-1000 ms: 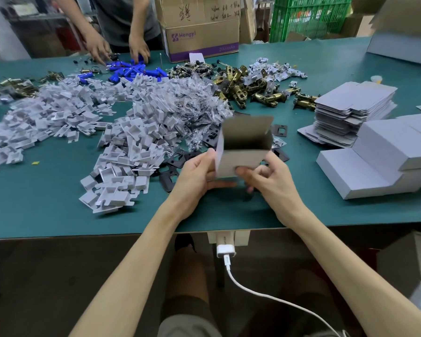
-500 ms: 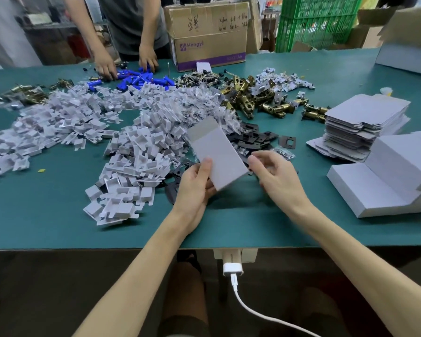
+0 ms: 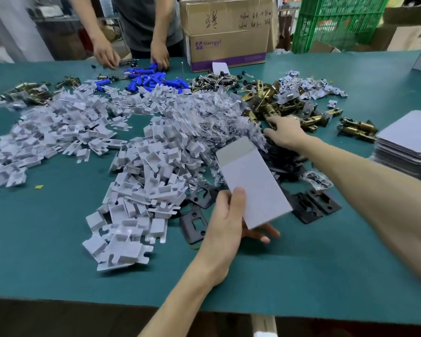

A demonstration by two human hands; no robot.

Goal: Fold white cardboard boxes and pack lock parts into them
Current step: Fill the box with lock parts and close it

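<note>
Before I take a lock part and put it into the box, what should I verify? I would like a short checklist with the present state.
1. White box held firmly: ok, the left hand grips its near end, thumb on top.
2. Box mouth open: cannot tell, the far end faces away; only a grey flap shows.
3. Right hand free: ok, fingers spread, nothing visibly gripped.
4. Brass latches within reach: ok, the right hand is at the pile's edge.
5. Black plates within reach: ok, they lie on the table beside the box.
</note>
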